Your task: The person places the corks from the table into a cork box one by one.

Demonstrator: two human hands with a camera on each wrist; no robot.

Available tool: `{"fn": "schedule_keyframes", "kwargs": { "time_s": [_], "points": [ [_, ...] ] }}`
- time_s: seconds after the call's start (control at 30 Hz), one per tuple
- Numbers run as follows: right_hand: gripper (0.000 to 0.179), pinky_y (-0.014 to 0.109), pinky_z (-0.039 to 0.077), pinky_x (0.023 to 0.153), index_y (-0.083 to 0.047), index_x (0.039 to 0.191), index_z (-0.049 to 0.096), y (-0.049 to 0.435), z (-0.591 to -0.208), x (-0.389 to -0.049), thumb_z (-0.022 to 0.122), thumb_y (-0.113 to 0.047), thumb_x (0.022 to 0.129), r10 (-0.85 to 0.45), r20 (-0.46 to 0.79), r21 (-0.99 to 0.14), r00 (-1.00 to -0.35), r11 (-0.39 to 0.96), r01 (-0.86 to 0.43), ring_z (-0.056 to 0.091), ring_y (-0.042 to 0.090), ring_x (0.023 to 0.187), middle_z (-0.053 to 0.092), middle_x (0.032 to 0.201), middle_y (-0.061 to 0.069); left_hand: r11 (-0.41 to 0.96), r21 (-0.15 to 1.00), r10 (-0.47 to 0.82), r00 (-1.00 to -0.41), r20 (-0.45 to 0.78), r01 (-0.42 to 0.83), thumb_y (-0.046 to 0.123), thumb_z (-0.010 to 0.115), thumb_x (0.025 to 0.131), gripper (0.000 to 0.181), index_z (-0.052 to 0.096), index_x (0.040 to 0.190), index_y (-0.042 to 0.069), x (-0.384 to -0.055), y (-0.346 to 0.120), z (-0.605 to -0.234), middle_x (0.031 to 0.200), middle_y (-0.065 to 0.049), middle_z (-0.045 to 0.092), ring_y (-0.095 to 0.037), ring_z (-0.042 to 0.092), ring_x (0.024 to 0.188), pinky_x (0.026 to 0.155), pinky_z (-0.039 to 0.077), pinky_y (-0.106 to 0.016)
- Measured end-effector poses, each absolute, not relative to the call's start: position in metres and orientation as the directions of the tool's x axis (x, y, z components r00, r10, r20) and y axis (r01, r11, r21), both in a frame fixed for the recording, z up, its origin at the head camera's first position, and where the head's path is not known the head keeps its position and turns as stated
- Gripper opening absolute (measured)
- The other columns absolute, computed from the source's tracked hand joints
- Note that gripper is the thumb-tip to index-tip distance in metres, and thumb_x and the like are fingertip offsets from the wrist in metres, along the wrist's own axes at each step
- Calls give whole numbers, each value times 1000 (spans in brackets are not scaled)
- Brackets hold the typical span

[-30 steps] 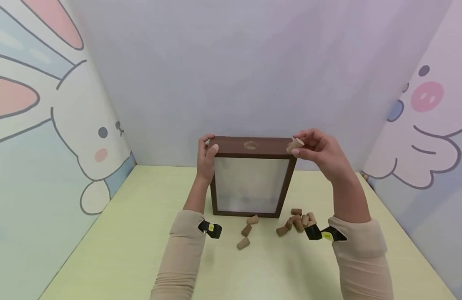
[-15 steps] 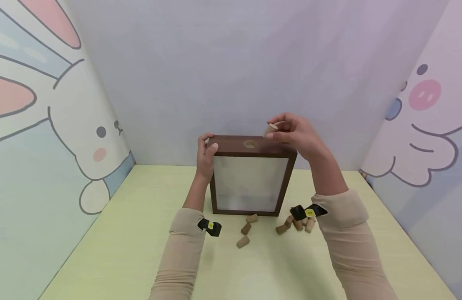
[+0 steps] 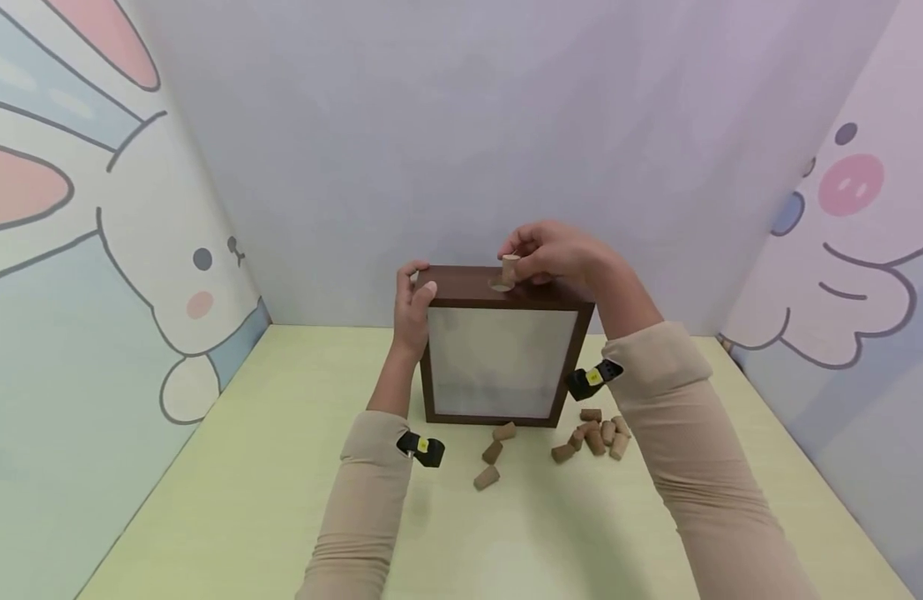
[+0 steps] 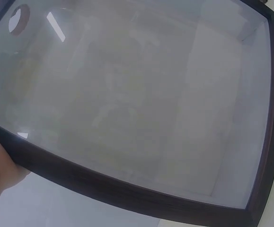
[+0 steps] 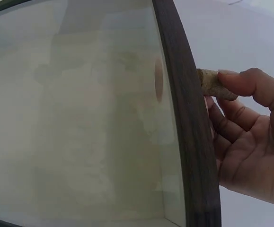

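A dark brown shadow box frame (image 3: 461,287) with a clear front stands upright on the table, a round hole (image 3: 497,285) in its top edge. My left hand (image 3: 412,312) grips the frame's upper left corner, thumb on the front side and fingers over the top. Above the hole, my right hand (image 3: 559,254) pinches a cork (image 3: 510,268) between thumb and fingers, held upright with its lower end right at the opening. In the right wrist view the cork (image 5: 215,84) shows against the frame's dark edge (image 5: 189,113). Through the front pane, no corks show inside.
Several corks (image 3: 595,438) lie in a loose cluster on the pale green table (image 3: 281,467), right of the frame's base. Three more, including one cork (image 3: 487,477), lie in front of it. A grey wall (image 3: 461,133) rises close behind.
My right hand has carried the cork leftward from the frame's top right corner to the hole, turning it upright. The left hand has kept its grip on the corner.
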State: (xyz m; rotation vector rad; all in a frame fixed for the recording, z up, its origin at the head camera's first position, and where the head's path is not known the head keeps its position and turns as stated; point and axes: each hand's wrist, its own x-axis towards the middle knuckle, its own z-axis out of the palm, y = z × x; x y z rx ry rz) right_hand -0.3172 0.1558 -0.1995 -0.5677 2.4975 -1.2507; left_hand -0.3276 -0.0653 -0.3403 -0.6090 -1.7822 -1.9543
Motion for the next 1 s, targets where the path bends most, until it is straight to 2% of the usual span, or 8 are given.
{"fn": "schedule_keyframes", "kwargs": {
  "time_s": [0.17,0.33,0.53,0.63,0.73,0.8,0.9,1.0],
  "points": [
    [23,32,38,57,-2,102,59,148,-192,-324,67,-4,80,-480,-172,-768,-860,613,-188,44,22,64,59,93,14,-89,817,-33,-822,569,569,41,46,81,62,37,126,0,-330,-64,-343,128,-7,31,-15,33,92,79,27,-34],
    [24,32,39,58,-1,99,55,144,-186,-327,68,-2,80,-452,-243,-763,-858,635,-119,48,23,70,57,94,14,-102,812,-30,-818,575,574,41,47,81,60,38,125,1,-331,-62,-343,129,-6,31,-16,33,92,79,27,-34],
    [27,32,39,61,-2,102,55,147,-189,-327,70,-6,80,-436,-250,-739,-865,663,-121,49,22,73,60,94,13,-101,827,-31,-833,553,553,42,47,80,59,40,124,5,-329,-60,-347,133,-7,30,-16,34,100,82,27,-36],
    [30,34,42,68,-4,109,57,152,-192,-322,69,-11,82,-439,-195,-715,-877,676,-179,52,22,79,61,97,11,-105,827,-23,-833,554,553,43,47,80,59,39,125,5,-328,-59,-347,134,-9,29,-17,33,102,83,27,-36],
    [35,37,43,77,-6,115,57,156,-193,-310,68,-18,84,-453,-98,-690,-886,673,-268,56,22,88,62,101,10,-105,824,-23,-830,558,557,43,47,80,59,39,125,4,-328,-58,-345,126,-9,34,-17,33,96,80,27,-35],
    [36,38,43,79,-7,116,58,159,-195,-298,68,-23,85,-475,-6,-664,-880,660,-352,57,21,90,62,101,8,-99,821,-33,-827,562,562,42,47,80,59,39,125,5,-328,-58,-343,120,-7,35,-17,33,91,78,27,-35],
    [37,38,45,76,-4,117,59,165,-202,-280,67,-24,85,-539,134,-628,-832,603,-492,59,20,85,64,97,7,-97,817,-44,-823,567,568,41,47,80,59,39,125,4,-328,-59,-342,120,-4,35,-16,33,89,77,27,-34],
    [37,36,47,71,-1,118,59,174,-213,-265,66,-17,86,-592,243,-623,-769,512,-591,60,19,82,64,94,6,-104,822,-39,-828,559,560,40,47,80,59,39,126,3,-327,-60,-342,121,-3,35,-15,33,89,77,28,-34]
  ]
}}
